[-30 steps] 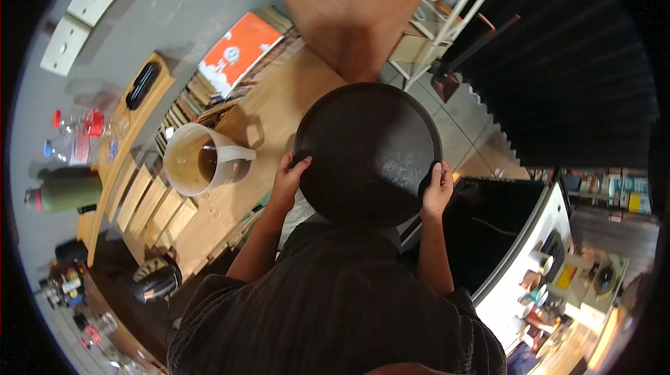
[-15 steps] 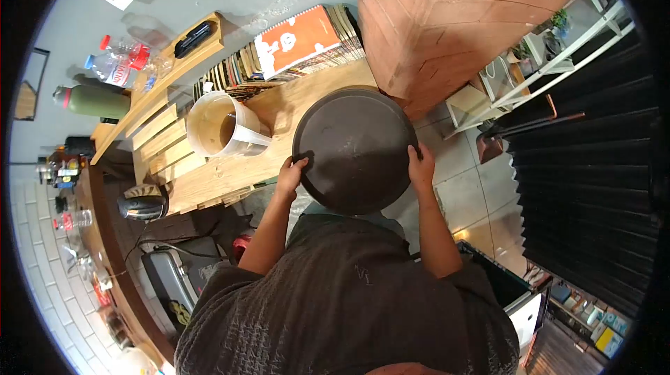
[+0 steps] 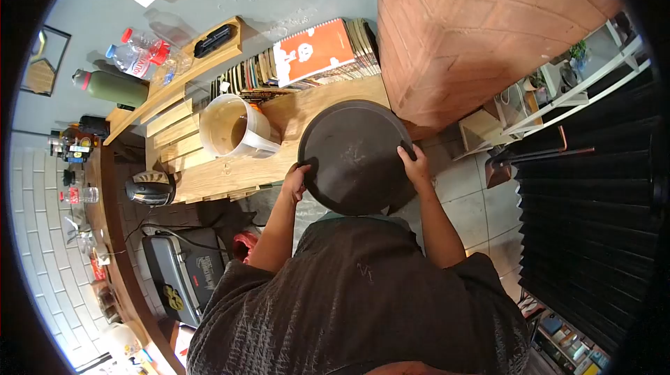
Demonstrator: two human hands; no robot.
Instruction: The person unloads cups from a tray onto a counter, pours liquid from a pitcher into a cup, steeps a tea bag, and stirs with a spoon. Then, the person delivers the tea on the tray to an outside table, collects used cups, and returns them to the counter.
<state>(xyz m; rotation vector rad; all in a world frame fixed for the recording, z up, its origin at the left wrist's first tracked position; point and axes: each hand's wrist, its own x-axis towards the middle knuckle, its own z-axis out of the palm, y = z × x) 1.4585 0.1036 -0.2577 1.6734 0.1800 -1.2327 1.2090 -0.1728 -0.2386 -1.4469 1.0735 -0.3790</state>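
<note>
A round dark brown serving tray [image 3: 356, 155] with a raised rim is held out in front of my body, its inner face turned up towards me. My left hand [image 3: 296, 181] grips the rim at the lower left, thumb over the edge. At the right side my right hand [image 3: 416, 164] is closed on the rim in the same way. The fingers under the tray are hidden. Left of the tray, a translucent plastic pitcher [image 3: 262, 144] with a handle stands on the wooden bench [image 3: 293, 123].
Behind the bench are a row of magazines [image 3: 244, 78] and an orange spiral notebook [image 3: 314, 54]. A wooden shelf [image 3: 174, 82] carries plastic bottles [image 3: 136, 59] and a green flask [image 3: 112, 85]. A brick pillar [image 3: 447, 40] rises at the right, and a black toolbox [image 3: 185, 274] lies lower left.
The view has shifted, so the surroundings sit slightly further right and lower. Both hands keep hold of the tray, and the right thumb now reaches further over the rim.
</note>
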